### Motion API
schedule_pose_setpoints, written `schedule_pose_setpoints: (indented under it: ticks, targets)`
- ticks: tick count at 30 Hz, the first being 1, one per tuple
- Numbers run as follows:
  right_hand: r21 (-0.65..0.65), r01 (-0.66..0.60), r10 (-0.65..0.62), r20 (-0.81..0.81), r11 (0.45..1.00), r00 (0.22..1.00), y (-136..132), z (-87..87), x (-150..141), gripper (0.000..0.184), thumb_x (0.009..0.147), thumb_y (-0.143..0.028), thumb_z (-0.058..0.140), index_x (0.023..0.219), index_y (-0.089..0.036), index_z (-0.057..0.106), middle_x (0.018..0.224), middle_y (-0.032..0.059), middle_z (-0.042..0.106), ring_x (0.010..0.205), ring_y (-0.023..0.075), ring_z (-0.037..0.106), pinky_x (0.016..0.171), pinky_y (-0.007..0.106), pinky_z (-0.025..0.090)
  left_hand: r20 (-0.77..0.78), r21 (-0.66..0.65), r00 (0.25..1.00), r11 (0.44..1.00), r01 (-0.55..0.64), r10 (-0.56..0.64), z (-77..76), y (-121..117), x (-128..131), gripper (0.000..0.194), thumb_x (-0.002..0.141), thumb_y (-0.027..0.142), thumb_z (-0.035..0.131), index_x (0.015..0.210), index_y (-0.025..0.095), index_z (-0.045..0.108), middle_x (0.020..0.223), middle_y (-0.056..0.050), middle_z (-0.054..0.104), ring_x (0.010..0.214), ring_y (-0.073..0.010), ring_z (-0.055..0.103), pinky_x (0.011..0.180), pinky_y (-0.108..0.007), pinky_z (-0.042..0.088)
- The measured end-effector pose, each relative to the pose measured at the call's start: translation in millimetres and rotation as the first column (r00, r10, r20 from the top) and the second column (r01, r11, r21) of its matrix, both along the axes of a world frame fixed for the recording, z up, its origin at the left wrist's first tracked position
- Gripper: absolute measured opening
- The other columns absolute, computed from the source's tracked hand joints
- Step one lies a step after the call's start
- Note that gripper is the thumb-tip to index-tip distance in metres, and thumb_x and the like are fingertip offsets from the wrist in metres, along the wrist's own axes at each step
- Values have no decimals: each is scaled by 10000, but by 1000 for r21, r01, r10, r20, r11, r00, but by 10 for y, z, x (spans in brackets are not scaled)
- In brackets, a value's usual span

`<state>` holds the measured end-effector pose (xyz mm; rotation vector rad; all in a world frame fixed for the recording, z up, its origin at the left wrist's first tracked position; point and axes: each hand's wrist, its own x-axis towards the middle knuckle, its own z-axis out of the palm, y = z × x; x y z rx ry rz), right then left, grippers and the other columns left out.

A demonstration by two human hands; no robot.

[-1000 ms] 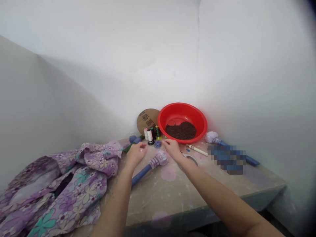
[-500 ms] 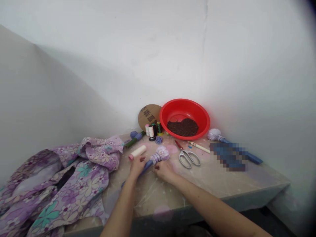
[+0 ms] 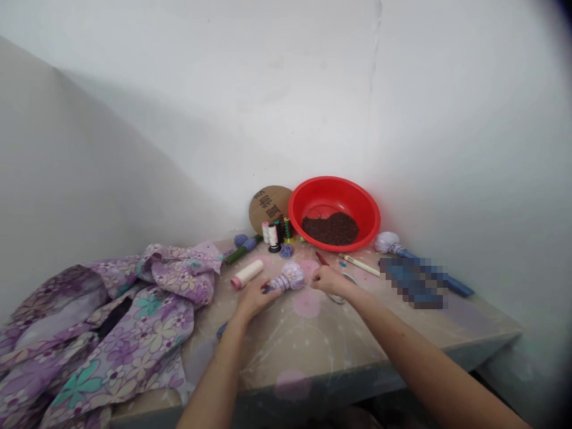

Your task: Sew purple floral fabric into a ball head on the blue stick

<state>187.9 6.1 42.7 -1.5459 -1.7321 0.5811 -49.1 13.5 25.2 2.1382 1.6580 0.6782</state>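
My left hand (image 3: 254,296) is closed around a blue stick just below its round, cloth-covered head (image 3: 292,276), which is floral and bound with purple cord. The rest of the stick runs back under my left forearm. Off to the right of that head, my right hand (image 3: 329,280) is held with its fingers pinched together; whatever they grip is too small to make out. Partly covered by this hand lie scissors (image 3: 320,258) with grey handles. A cream spool with pink ends (image 3: 247,274) rests beyond my left hand.
Purple floral fabric (image 3: 147,322) is heaped at the left. At the back stand a red basin (image 3: 370,223) holding dark grains, a cardboard disc (image 3: 263,205) and several thread spools (image 3: 272,235). A second ball-headed stick (image 3: 388,242), a cream pen-like stick (image 3: 361,265) and a pixelated patch are at the right.
My right hand has moved right and slightly up, away from the stick and over the scissors. My left hand still grips the stick, whose head has tilted flatter.
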Motion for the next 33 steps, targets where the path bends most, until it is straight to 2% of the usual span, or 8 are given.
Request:
schedule_pose_setpoints:
  ticks: [2,4,8,11,15,21,26,33]
  targets:
    - [3,78,-78,111,997,991,9,98,67,157,543,-84,556,400,-149,544,465,43,537,639,201,551,626,279,349,-89,29,996,1000,7,-4,41,-26,55,534,629,581,502,1000,207,584,986,-56,625,878,-216,567,708,-272,409]
    - [18,121,-122,176,993,977,17,177,45,104,593,-115,542,518,-147,608,602,90,605,754,231,556,682,299,342,-157,51,987,998,-27,35,45,-30,97,502,651,579,479,969,206,590,942,-60,630,842,-213,570,673,-266,398]
    - [151,2,-34,208,989,978,0,210,-211,197,718,-190,467,803,-180,644,799,62,642,787,169,547,679,233,348,-224,72,973,996,-47,62,-5,-24,131,436,693,532,466,924,186,595,918,-67,629,831,-208,565,666,-259,383]
    - [239,-83,48,151,967,987,-32,75,-455,215,759,-203,434,786,-170,645,750,42,640,717,140,538,637,206,349,-202,121,976,991,-62,86,-45,-42,146,416,702,498,485,977,200,577,953,-59,623,862,-208,559,677,-253,379]
    - [285,-121,126,-1,951,992,-41,-227,-660,240,793,-234,416,803,-185,651,759,15,647,696,122,544,620,192,365,-198,193,970,976,-104,142,-88,-85,203,401,725,460,485,1059,243,535,1005,-46,611,912,-217,545,726,-270,370]
    - [239,-47,63,-59,970,996,-28,-549,-697,253,799,-296,427,871,-231,661,838,10,670,745,147,579,662,220,403,-222,240,961,965,-108,163,-113,-154,264,444,766,486,403,1130,247,493,1060,-63,590,960,-227,528,781,-288,364]
    - [213,25,-27,8,977,1000,-55,-646,-671,272,804,-326,419,907,-249,658,871,21,672,767,161,589,673,233,410,-236,214,964,974,-74,125,-89,-175,241,458,775,420,413,1183,216,458,1125,-69,558,1017,-214,499,853,-277,344]
    - [153,55,-71,97,987,993,-101,-633,-664,289,792,-271,417,989,-260,628,932,32,660,844,179,588,720,252,415,-216,227,968,971,-73,124,-91,-133,222,449,792,463,362,1152,230,494,1083,-65,589,984,-214,526,824,-281,361]
